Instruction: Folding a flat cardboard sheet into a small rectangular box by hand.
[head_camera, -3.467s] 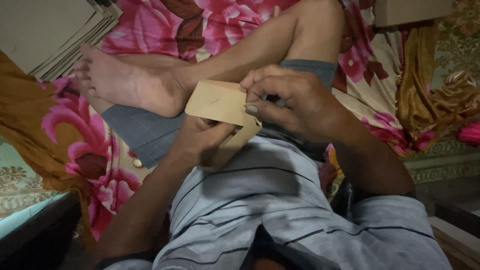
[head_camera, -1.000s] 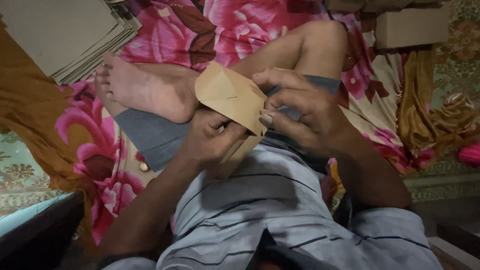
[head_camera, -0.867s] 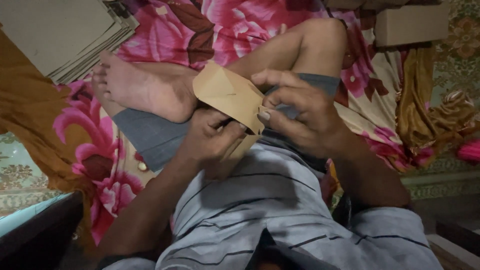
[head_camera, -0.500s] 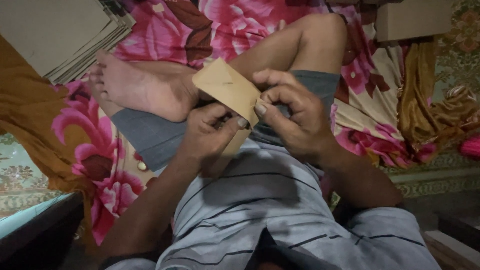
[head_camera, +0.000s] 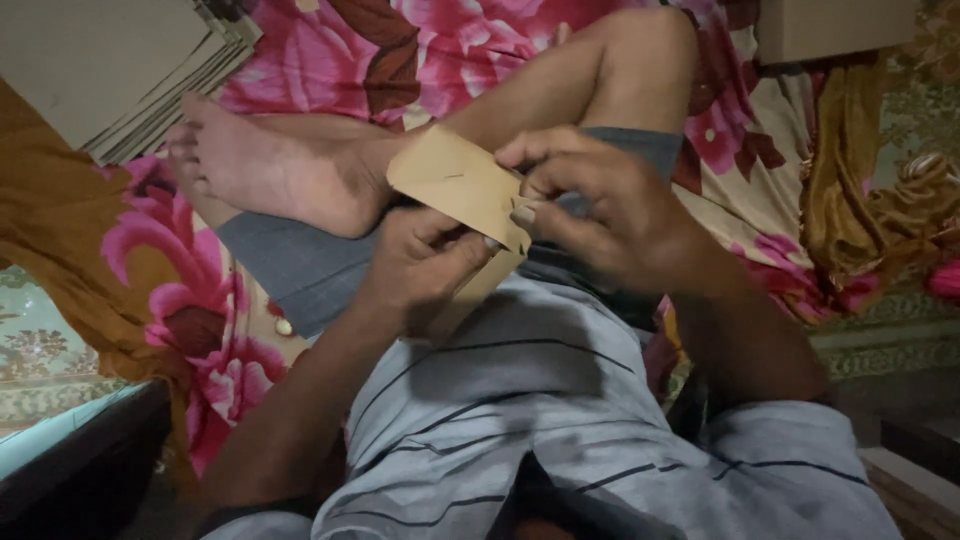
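Note:
A small tan paper envelope (head_camera: 455, 182) is held over my lap between both hands. My left hand (head_camera: 420, 268) grips its lower part from beneath, thumb pressed on the front. My right hand (head_camera: 600, 205) pinches a folded flap at the envelope's right edge between thumb and forefinger. My crossed bare leg and foot (head_camera: 270, 165) lie just beyond the envelope, on grey shorts.
A stack of flat tan paper sheets (head_camera: 110, 70) lies at the top left on a pink flowered bedsheet (head_camera: 210, 270). A pale box (head_camera: 835, 25) sits at the top right. An orange-brown cloth (head_camera: 860, 200) is bunched at the right.
Over the last seconds the envelope tilted from level to slanted. My right thumb and forefinger shifted along its right edge, pressing the flap. The view shifted slightly.

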